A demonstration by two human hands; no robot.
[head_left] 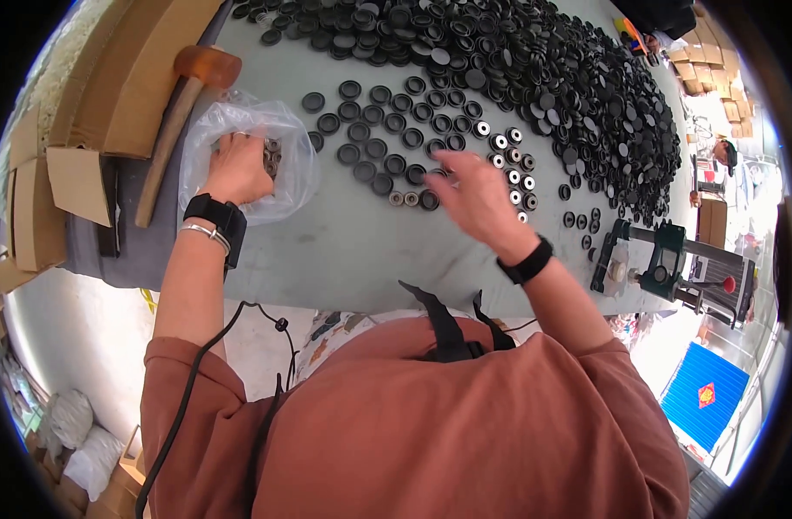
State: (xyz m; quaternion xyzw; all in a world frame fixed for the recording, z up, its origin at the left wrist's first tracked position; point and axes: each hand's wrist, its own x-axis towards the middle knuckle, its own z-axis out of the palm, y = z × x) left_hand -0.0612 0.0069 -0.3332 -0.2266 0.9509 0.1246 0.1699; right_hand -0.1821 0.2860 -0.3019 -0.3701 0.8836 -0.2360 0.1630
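Observation:
My left hand reaches down into a clear plastic bag of small metal rings. Its fingers bend down among the rings and are mostly hidden, so their grip does not show. Over the table, my right hand has thumb and fingers apart, with no held piece visible. It hovers at the right edge of a group of round black caps laid out singly. Two metal rings lie next to a cap left of that hand. Beyond its wrist, several black caps hold pale metal inserts.
A big heap of black caps covers the far and right table. At left, a mallet with an amber head leans by cardboard boxes. A green and black clamp-like device stands at the right edge. A black cable hangs along my left arm.

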